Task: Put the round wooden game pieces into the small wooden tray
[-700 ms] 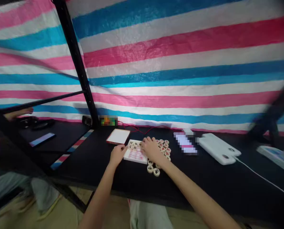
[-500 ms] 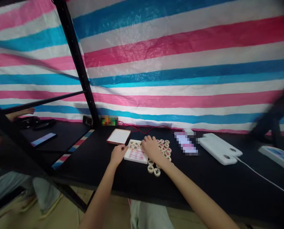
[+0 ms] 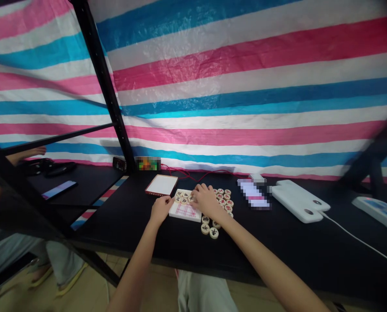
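In the head view a shallow white box (image 3: 184,213) with pink grid lines lies on the black table. Several round Chinese chess pieces (image 3: 184,200) with black characters sit in rows along its far end. My left hand (image 3: 161,210) is closed, its fingertips pressed against the box's left edge. Over the box's far right part, my right hand (image 3: 207,203) bends its fingers down onto a chess piece (image 3: 191,199), partly hidden by them. More loose pieces, red (image 3: 228,208) and black (image 3: 214,233), are grouped to the box's right, some behind my right forearm.
A white-topped lid (image 3: 161,185) with a red rim lies behind my left hand. To the right are a blurred-out phone (image 3: 253,193), a white device (image 3: 299,201) with a cable, and another white device (image 3: 377,213). A black frame post (image 3: 99,65) rises left. Another person's arm (image 3: 26,154) shows at far left.
My right hand has shifted slightly left and towards me over the box, and a piece now shows beside its fingertips in the nearer row. My left hand stays at the box edge.
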{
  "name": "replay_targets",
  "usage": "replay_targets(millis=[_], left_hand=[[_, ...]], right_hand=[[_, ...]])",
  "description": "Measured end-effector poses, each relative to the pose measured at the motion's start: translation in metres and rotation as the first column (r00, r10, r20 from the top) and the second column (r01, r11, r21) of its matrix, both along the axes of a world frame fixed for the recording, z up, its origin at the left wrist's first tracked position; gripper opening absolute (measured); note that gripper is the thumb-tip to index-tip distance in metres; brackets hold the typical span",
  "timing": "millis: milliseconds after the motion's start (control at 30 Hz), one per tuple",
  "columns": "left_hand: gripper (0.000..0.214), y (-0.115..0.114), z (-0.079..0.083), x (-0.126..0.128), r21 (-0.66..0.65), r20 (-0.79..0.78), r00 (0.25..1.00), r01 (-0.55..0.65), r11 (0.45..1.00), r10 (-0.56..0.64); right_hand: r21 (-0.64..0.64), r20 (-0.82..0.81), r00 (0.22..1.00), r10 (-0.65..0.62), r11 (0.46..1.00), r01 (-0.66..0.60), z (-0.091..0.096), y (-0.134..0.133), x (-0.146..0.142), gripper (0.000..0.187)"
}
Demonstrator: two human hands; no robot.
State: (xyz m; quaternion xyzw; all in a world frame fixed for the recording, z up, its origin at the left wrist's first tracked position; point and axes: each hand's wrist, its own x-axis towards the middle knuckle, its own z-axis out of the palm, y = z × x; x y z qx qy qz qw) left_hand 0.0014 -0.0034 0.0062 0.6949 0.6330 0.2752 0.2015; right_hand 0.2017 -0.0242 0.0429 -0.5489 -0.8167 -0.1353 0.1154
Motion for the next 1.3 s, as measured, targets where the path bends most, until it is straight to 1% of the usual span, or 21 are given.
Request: replay_targets(millis=[133,233,300,400,467,567,800,1033,1133,1300], left_hand=[[0.040,-0.001,0.001,0.000,0.002,-0.017,1.000,-0.005,1.000,0.005],[0.040,-0.001,0.000,-0.001,0.002,-0.023,1.000,-0.008,1.000,0.008],[0.040,0.000,-0.001,-0.001,0.001,-0.022,1.000,-0.006,1.000,0.006],[0.040,0.001,-0.002,-0.002,-0.005,-0.027,1.000,-0.006,1.000,0.006],[0.039,0.002,-0.002,-0.002,-0.005,-0.034,0.999,-0.008,1.000,0.008],[0.040,0.003,-0.003,-0.003,0.010,-0.044,0.999,-0.007,1.000,0.007],[0.042,0.002,-0.004,-0.004,0.031,-0.044,0.999,-0.015,0.999,0.016],[0.043,0.003,-0.004,-0.004,0.043,-0.037,0.999,-0.005,0.999,0.006],[0.042,0.002,-0.003,-0.004,0.040,-0.032,0.999,-0.012,0.999,0.013],[0.042,0.001,-0.002,-0.002,0.037,-0.031,1.000,-0.005,0.999,0.006]], right_hand=[[0.102,-0.004,1.000,0.014,0.995,-0.013,0.013,-0.024,0.017,0.022],[0.086,-0.042,0.996,0.076,0.994,-0.072,0.017,-0.052,0.041,0.021],[0.053,-0.087,0.994,0.072,0.996,-0.068,0.015,-0.073,0.059,0.020],[0.022,-0.155,0.988,-0.006,1.000,0.010,0.004,-0.101,0.082,0.017],[0.015,-0.177,0.983,-0.041,0.999,0.044,-0.004,-0.116,0.090,0.015],[0.016,-0.186,0.981,-0.053,0.998,0.057,-0.012,-0.130,0.092,0.016],[0.037,-0.170,0.984,-0.055,0.997,0.062,-0.018,-0.136,0.076,0.021],[0.017,-0.143,0.983,-0.117,0.993,0.120,-0.023,-0.134,0.067,0.024],[0.028,-0.131,0.985,-0.116,0.992,0.120,-0.024,-0.133,0.065,0.025],[0.018,-0.164,0.982,-0.094,0.995,0.098,-0.024,-0.132,0.063,0.023]])
